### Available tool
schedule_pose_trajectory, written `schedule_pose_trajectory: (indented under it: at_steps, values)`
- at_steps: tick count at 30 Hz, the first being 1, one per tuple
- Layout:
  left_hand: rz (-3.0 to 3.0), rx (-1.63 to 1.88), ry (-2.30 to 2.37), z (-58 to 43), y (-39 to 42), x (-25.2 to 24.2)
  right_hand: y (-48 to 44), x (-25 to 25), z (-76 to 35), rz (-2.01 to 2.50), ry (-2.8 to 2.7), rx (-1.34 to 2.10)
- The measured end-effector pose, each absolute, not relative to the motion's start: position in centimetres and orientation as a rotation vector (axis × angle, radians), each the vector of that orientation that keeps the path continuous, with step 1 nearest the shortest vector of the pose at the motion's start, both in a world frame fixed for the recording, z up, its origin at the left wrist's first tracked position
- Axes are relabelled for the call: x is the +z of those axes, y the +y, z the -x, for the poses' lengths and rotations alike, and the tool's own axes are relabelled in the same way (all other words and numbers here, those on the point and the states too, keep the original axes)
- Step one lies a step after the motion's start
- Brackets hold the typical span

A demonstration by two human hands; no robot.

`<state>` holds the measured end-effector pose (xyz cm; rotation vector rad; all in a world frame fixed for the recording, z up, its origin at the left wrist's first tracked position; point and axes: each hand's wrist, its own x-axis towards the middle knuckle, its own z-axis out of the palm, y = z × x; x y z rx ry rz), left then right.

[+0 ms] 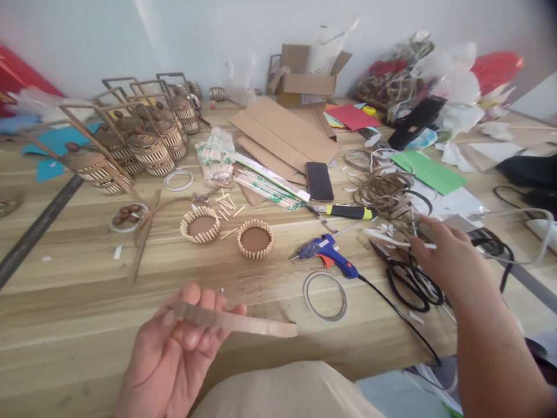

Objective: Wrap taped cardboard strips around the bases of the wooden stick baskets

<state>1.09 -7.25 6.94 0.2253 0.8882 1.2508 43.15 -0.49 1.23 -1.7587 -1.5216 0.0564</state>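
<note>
Two stick-walled cups (256, 253), centre frame, appear formed but unbanded. Left hand (174, 343), lower left, pinches the strip (261, 326), unattached, at lower centre; right hand (455, 261), at right, has fingers spread beside scissors (390, 262).

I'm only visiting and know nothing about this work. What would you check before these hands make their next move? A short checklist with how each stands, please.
1. Strip in hand: ok; the left hand holds the brown strip.
2. Right hand empty: cannot tell; its fingertips are over the clutter.
3. Space around the right hand uncluttered: not ok; the black scissors and scraps lie close by.
4. Glue gun away from both hands: ok; it lies on the table.
5. Glue gun cool: cannot tell; heat doesn't show.
6. Two stick-walled rounds apart from each other: ok.
</note>
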Motion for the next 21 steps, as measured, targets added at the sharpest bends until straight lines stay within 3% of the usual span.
schedule_pose_trajectory:
  at_steps: [2,4,8,15,21]
  values:
    - [-0.211,1.250,0.846,-1.5,-7.3,7.2,-1.2,3.3,-39.1,1.953,-1.522,-0.141]
    - [-0.214,1.239,0.813,-1.9,-7.3,7.4,-2.6,5.8,-33.7,1.831,-1.687,-0.284]
    - [-0.255,1.255,0.777,-2.2,-7.6,7.6,-5.5,8.9,-24.1,1.104,-2.131,0.014]
    - [-0.381,1.267,0.784,-2.0,-8.2,7.0,-4.2,8.0,-20.6,1.026,-2.115,0.033]
    - [-0.321,1.324,0.862,-1.7,-7.3,5.6,2.0,7.6,-22.0,1.194,-2.376,0.732]
